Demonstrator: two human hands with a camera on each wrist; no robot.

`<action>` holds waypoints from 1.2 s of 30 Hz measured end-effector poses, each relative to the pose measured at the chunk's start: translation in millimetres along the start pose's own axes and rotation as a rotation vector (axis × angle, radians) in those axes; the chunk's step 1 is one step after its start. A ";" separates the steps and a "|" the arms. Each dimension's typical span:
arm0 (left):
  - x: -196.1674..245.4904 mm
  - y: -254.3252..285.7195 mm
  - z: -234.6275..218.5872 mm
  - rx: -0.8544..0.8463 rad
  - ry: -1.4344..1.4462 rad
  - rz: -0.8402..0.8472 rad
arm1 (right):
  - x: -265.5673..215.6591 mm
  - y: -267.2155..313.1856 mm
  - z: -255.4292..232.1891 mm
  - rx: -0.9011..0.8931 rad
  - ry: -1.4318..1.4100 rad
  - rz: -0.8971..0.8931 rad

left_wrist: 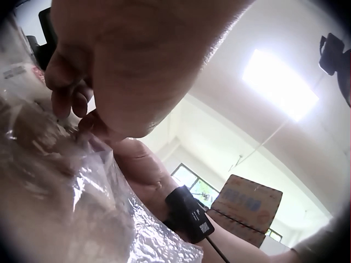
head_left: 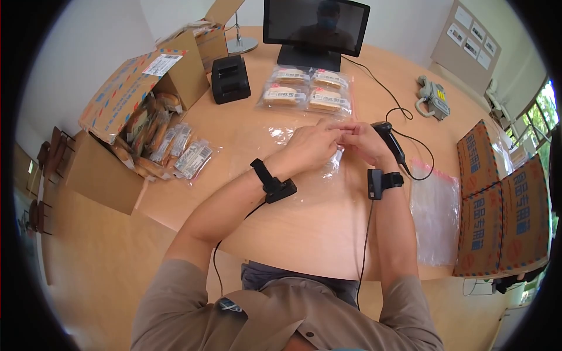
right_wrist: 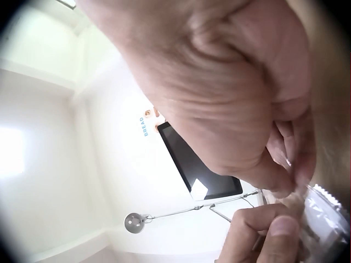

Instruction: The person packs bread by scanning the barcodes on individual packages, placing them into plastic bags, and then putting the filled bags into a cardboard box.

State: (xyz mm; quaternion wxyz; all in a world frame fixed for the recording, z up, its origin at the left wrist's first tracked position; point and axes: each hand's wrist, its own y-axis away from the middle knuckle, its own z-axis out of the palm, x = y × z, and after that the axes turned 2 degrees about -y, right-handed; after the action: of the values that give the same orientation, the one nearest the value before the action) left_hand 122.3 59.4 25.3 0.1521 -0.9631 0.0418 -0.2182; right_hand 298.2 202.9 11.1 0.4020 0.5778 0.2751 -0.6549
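Observation:
A clear plastic bag (head_left: 280,132) lies on the table under both hands, its film glossy and wrinkled in the left wrist view (left_wrist: 82,186). The left hand (head_left: 313,147) has its fingers curled at the bag's edge. Close against it, the right hand (head_left: 364,142) pinches the same edge between thumb and fingers. In the right wrist view the right hand (right_wrist: 219,98) is above the left hand (right_wrist: 266,235), beside a small serrated plastic edge (right_wrist: 329,200). What lies inside the bag is mostly hidden by hands and glare.
Packed bread (head_left: 285,95) lies before a monitor (head_left: 316,26). At left are an open carton (head_left: 132,88) of packaged bread and a black printer (head_left: 230,79). A scanner (head_left: 391,143), telephone (head_left: 433,99), empty bags (head_left: 434,216) and cartons (head_left: 500,216) stand or lie at right.

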 end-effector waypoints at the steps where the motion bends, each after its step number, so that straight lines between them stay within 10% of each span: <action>1: 0.1 0.7 0.7 0.046 0.061 0.100 | 3.8 -3.6 1.3 0.000 0.001 0.001; 10: -5.3 1.6 1.7 0.117 -0.002 0.131 | -8.8 -0.8 6.0 0.125 0.317 -0.130; 12: -3.1 1.0 2.4 0.116 -0.024 0.086 | -16.8 -0.6 0.5 0.063 0.554 0.176; 24: -7.1 1.7 -11.3 0.083 0.072 0.242 | 19.7 -2.5 30.9 -0.071 0.099 0.123; 28: -55.7 -21.6 -61.2 -0.252 0.371 0.001 | 20.2 -7.0 43.7 -0.116 0.245 0.014; 30: -121.0 -19.2 -56.2 0.074 0.160 0.064 | 6.3 -5.9 54.7 -0.114 0.372 0.060; 36: -177.4 6.0 -111.1 -0.291 -0.088 -0.598 | 8.8 -12.7 69.2 -0.129 0.555 0.079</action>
State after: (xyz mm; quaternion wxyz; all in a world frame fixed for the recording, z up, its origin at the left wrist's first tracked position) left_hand -85.8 49.2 46.5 -0.0561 -0.9528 -0.2184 -0.2033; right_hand 250.4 150.7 13.7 0.3723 0.7184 0.3930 -0.4369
